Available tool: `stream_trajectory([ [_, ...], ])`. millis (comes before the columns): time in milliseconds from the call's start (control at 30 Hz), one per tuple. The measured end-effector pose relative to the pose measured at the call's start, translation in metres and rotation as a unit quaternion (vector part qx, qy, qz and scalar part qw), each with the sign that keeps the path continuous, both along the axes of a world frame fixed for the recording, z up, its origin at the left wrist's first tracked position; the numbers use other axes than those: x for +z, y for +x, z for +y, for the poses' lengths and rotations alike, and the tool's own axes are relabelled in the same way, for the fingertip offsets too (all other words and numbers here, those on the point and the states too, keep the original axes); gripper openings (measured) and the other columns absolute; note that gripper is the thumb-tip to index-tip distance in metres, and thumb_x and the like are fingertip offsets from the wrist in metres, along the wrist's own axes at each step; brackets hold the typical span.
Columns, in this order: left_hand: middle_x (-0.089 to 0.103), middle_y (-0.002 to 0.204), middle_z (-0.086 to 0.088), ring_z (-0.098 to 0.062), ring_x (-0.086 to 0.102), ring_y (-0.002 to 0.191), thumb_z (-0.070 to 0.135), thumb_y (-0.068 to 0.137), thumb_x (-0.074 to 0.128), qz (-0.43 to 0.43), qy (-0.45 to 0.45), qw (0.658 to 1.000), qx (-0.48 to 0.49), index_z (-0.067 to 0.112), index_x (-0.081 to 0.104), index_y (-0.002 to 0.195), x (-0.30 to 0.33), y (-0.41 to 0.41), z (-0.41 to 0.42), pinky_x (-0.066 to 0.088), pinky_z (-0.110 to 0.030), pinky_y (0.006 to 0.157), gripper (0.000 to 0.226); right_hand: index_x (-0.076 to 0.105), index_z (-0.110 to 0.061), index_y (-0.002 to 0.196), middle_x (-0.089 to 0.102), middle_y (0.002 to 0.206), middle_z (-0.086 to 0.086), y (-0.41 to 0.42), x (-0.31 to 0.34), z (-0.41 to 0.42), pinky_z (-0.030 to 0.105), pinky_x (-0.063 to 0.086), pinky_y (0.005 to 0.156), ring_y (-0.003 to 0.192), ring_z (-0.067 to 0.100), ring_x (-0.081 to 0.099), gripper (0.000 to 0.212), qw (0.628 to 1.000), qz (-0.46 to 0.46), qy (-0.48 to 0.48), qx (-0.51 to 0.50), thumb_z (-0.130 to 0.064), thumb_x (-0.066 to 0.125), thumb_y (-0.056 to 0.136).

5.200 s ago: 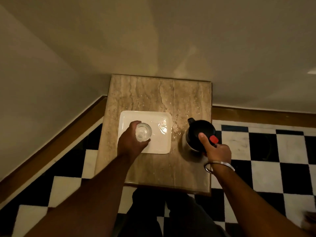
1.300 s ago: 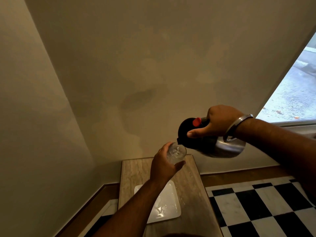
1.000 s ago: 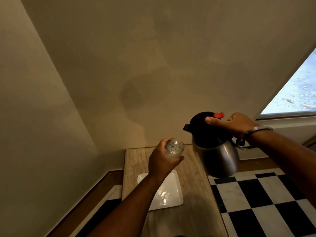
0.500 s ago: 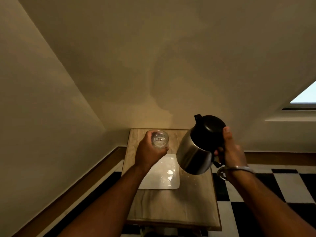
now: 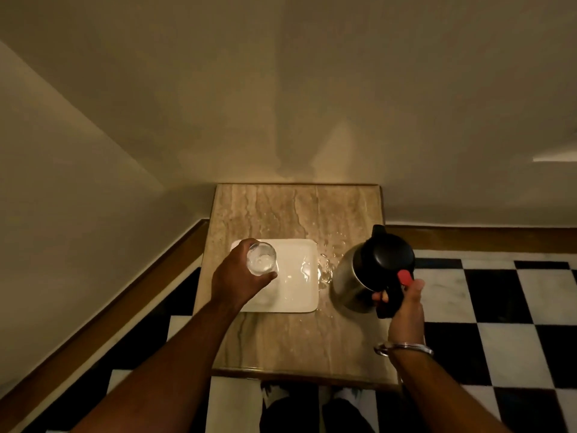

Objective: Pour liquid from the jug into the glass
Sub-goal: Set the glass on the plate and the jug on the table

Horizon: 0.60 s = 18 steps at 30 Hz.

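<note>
A steel jug (image 5: 354, 282) with a black lid and red thumb lever is upright at the right side of the small marble table (image 5: 296, 335). My right hand (image 5: 406, 310) is closed around its black handle. A clear glass (image 5: 261, 259) with liquid in it is held by my left hand (image 5: 237, 278) over the left part of a white square plate (image 5: 296, 292). I cannot tell whether the glass or the jug touches the surface below it.
Spilled water glistens on the table between the plate and the jug (image 5: 324, 264) and on the plate. The table stands in a wall corner. A black-and-white checkered floor (image 5: 487, 295) lies to the right and left. My legs show below the table's near edge.
The jug went from tipped over the glass to upright, then down to the table's right side. The glass came down over the plate. My head tilted downward.
</note>
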<state>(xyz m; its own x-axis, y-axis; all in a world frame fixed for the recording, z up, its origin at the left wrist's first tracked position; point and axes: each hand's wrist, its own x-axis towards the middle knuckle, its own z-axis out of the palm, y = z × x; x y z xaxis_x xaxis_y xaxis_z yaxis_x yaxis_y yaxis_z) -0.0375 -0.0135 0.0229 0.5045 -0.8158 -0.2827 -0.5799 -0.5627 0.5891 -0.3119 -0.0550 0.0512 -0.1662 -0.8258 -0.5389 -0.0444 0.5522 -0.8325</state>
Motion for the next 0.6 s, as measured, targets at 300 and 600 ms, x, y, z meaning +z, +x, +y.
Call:
stream_trajectory([
  [300, 0.063, 0.127, 0.005, -0.02, 0.061, 0.112, 0.041, 0.061, 0.09, 0.021, 0.024, 0.999, -0.012, 0.025, 0.048, 0.128, -0.105, 0.006, 0.007, 0.049, -0.033, 0.092, 0.08, 0.053, -0.018, 0.061, 0.061, 0.063, 0.006, 0.0, -0.095, 0.005, 0.052, 0.04, 0.097, 0.08, 0.032, 0.056, 0.077, 0.999, 0.004, 0.028, -0.039, -0.09, 0.027, 0.064],
  [600, 0.063, 0.125, 0.006, -0.022, 0.061, 0.111, 0.038, 0.063, 0.089, 0.035, 0.044, 0.998, -0.011, 0.028, 0.046, 0.128, -0.143, 0.007, 0.014, 0.047, -0.032, 0.093, 0.079, 0.05, -0.021, 0.058, 0.054, 0.056, 0.003, 0.011, -0.128, 0.017, 0.047, 0.039, 0.09, 0.076, 0.031, 0.054, 0.067, 0.997, -0.011, 0.03, -0.064, -0.08, 0.023, 0.073],
])
